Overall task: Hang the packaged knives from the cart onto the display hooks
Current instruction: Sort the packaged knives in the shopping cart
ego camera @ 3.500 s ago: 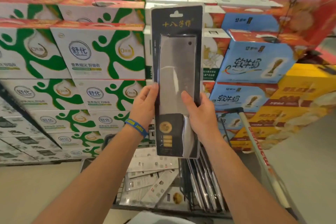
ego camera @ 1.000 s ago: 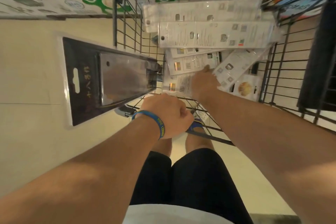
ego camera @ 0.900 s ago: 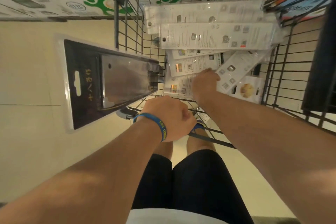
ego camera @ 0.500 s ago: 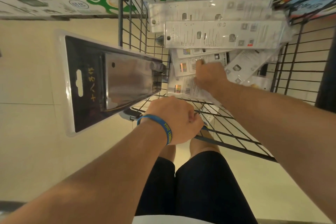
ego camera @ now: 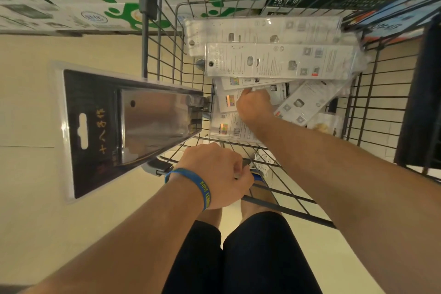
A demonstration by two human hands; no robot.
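One cleaver in hand, the other hand dug in the cart for the next

At nine o'clock the black packaged cleaver point(ego camera: 124, 124) stuck out flat over the floor, clear of the wire, its handle end clenched in the closed left hand point(ego camera: 214, 174), likely parked aside to free the other arm. At one o'clock the right hand point(ego camera: 255, 107), fingers curled, pressed onto the white-backed packaged knives point(ego camera: 279, 62) heaped in the cart point(ego camera: 167, 59); whether it gripped one I cannot tell.

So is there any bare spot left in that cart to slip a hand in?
Yes: the near strip of bare wire floor between the left hand and the right forearm, and the left side by the cart wall. The middle and far end are crowded with overlapping white packages, where the right hand digs.
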